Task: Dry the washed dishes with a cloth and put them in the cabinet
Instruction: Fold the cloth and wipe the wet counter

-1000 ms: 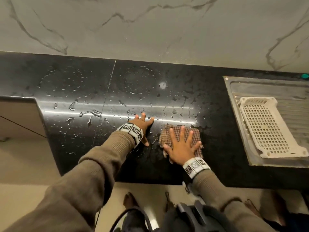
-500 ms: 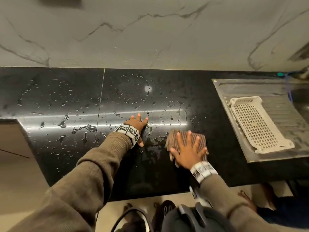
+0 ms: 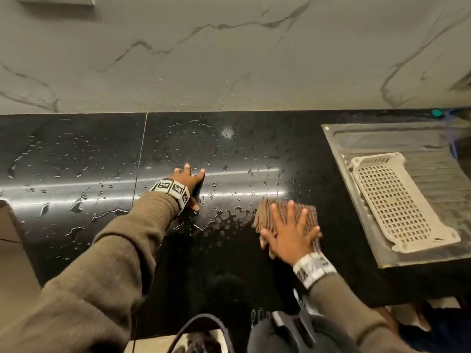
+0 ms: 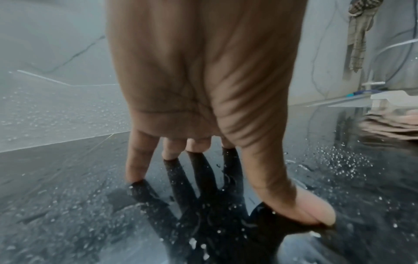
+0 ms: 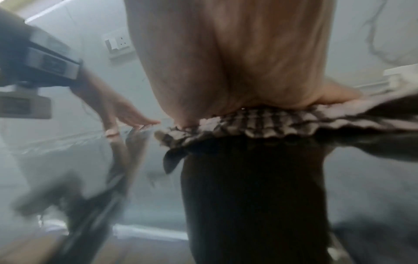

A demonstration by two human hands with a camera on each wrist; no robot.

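A brown checked cloth point(image 3: 309, 212) lies flat on the wet black countertop point(image 3: 102, 161). My right hand point(image 3: 289, 230) presses down on it with fingers spread and straight; the right wrist view shows the cloth point(image 5: 260, 125) bunched under my palm. To the left, my left hand point(image 3: 190, 180) rests flat on the counter with fingers spread, holding nothing; its fingertips point(image 4: 316, 214) touch the wet surface in the left wrist view. No dishes are in view.
A white perforated drying tray point(image 3: 397, 202) sits on the steel sink drainboard point(image 3: 339, 138) at the right. Water drops cover the counter's middle and left. A marble wall point(image 3: 229, 59) backs the counter. The counter's front edge is near my body.
My right hand has slid the cloth to the right across the counter, leaving a wiped patch between the hands. The left hand stays planted.
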